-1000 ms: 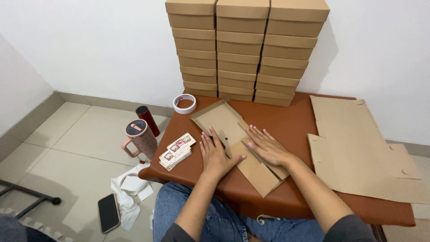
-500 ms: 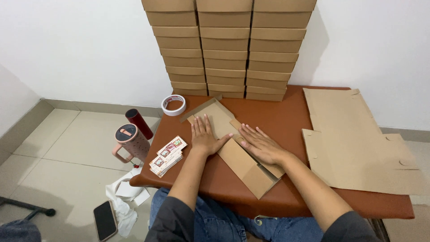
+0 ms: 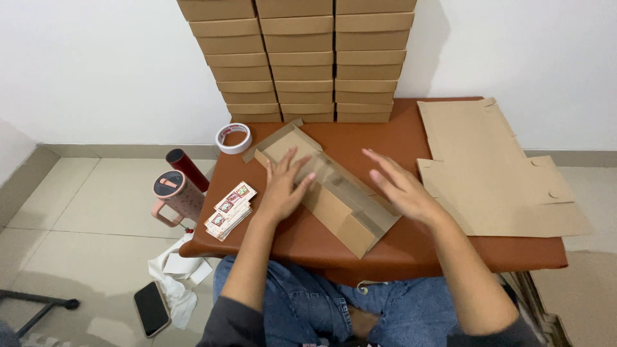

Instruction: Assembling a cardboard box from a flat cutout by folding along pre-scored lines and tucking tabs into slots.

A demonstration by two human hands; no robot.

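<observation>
Cardboard box blank [image 3: 334,193], half folded, lies diagonally on the brown table [image 3: 398,138] in front of me. Behind it rise stacked finished boxes [image 3: 299,58]; flat cardboard sheets [image 3: 495,173] lie to the right, a tape roll [image 3: 233,137] and a stack of cards [image 3: 229,211] to the left. Nothing blocks my reach. Since half a second ago my right hand [image 3: 402,186] has lifted off the blank and now hovers beside it, fingers spread, gripping nothing. My left hand [image 3: 285,186] presses flat on the blank, open-palmed.
</observation>
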